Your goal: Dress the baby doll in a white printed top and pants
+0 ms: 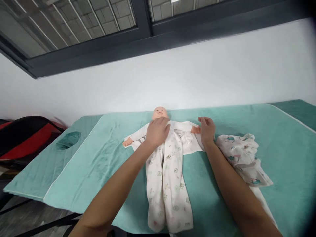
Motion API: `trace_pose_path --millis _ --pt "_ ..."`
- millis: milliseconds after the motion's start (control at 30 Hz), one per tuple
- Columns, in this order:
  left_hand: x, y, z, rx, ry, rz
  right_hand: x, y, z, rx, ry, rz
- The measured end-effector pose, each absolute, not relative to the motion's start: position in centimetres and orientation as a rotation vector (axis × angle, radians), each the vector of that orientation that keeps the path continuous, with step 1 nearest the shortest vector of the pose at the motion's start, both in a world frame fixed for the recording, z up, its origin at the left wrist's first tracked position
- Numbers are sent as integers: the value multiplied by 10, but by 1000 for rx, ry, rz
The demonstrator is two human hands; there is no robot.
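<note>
Bed (98,164), green-covered, stretches left to right. Across its width lies the doll (160,113), long axis near to far—head far, legs of the printed garment (175,171) toward the near edge. Printed cloth bundle (238,153) sits right of it, beside the right forearm. White-sleeved arms spread left and right, crossing that long axis. Left hand (158,131) covers the upper chest, just near of the head; its grip is partly hidden, so I cannot tell whether it pinches cloth. Right hand (207,130), fingers bent, is nearer the right-side doll hand (196,129)—just beside it, its clasp unclear.
</note>
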State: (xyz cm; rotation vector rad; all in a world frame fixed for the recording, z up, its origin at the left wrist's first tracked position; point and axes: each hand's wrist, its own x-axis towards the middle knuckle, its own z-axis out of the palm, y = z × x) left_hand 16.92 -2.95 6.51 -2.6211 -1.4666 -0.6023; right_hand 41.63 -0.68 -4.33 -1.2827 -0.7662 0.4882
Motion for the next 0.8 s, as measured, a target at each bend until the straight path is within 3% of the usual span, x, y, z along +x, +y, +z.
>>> trace_pose_path --millis 133,333,533,800 --pt "95 -34 29 -2429 -1972 -1167 385 -27 -30 -1285 -1137 329" --pt "62 -34 -23 -2685 -2092 -1742 344 -38 -31 -1095 -1614 904" --pt "31 -28 -17 -3444 -2024 -1496 350 -36 -33 -1107 -1637 1063" --pt "34 -34 -14 -3382 -2090 -1209 347 -42 -17 -1152 -1681 1047"
